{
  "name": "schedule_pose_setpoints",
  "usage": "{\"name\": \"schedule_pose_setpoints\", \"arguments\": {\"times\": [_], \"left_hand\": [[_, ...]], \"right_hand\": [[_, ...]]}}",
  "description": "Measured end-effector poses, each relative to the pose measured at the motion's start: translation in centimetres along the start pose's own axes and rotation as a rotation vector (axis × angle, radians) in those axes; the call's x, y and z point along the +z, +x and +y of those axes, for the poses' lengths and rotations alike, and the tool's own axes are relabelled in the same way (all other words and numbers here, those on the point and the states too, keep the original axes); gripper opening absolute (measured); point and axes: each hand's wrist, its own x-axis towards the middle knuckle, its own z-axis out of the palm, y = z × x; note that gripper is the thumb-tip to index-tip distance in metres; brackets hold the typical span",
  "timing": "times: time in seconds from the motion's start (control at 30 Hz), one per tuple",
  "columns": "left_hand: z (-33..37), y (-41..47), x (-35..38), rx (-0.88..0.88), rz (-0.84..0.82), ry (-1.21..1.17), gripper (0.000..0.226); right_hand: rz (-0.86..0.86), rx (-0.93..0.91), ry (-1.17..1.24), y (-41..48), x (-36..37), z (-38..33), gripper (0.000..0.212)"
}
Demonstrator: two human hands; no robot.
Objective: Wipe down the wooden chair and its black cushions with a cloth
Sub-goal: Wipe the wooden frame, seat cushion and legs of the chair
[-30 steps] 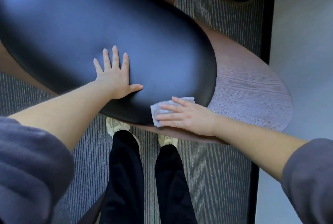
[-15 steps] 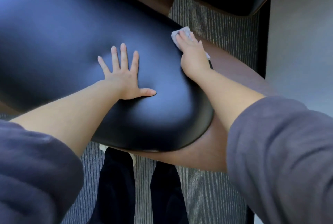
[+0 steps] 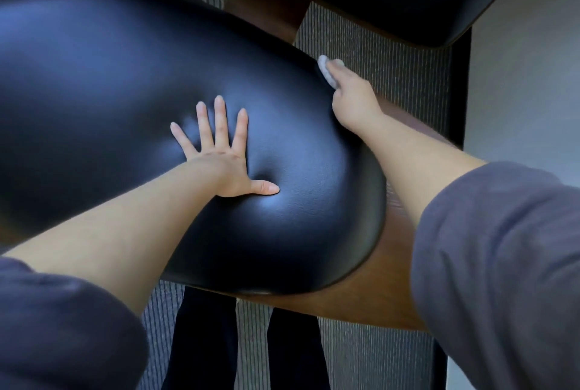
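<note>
Black cushion [image 3: 110,91], glossy and dented, lies on the wooden chair [image 3: 370,289]. The left hand [image 3: 219,163] presses it flat, fingers spread; the right hand [image 3: 351,100] grips a pale cloth [image 3: 324,70] against its far edge.

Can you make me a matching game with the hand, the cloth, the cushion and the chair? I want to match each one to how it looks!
Things:
1 left hand
2 cloth
3 cushion
4 wooden chair

Match with:
A brown, showing under the cushion
B flat, fingers spread on the cushion
C shiny black
D pale grey, held by the right hand

Pairs: 1-B, 2-D, 3-C, 4-A
</note>
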Motion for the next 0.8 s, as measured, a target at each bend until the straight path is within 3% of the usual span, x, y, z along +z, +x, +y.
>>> {"name": "schedule_pose_setpoints", "arguments": {"times": [0.23, 0.37, 0.6, 0.8], "left_hand": [[-0.2, -0.5, -0.3, 0.013, 0.007, 0.005, 0.140], [-0.4, -0.7, -0.1, 0.036, 0.050, 0.026, 0.138], [-2.8, -2.3, 0.8, 0.140, 0.120, 0.164, 0.118], [-5.4, -4.4, 2.4, 0.197, 0.115, 0.248, 0.107]], "right_hand": [[0.140, 0.070, 0.205, -5.7, -0.1, 1.5, 0.063], [0.193, 0.188, 0.154, -8.4, 0.4, 3.1, 0.072], [0.369, 0.226, -0.034, -15.8, 1.9, 1.5, 0.062], [0.471, 0.376, -0.058, -22.9, 6.9, 0.9, 0.080]]}}
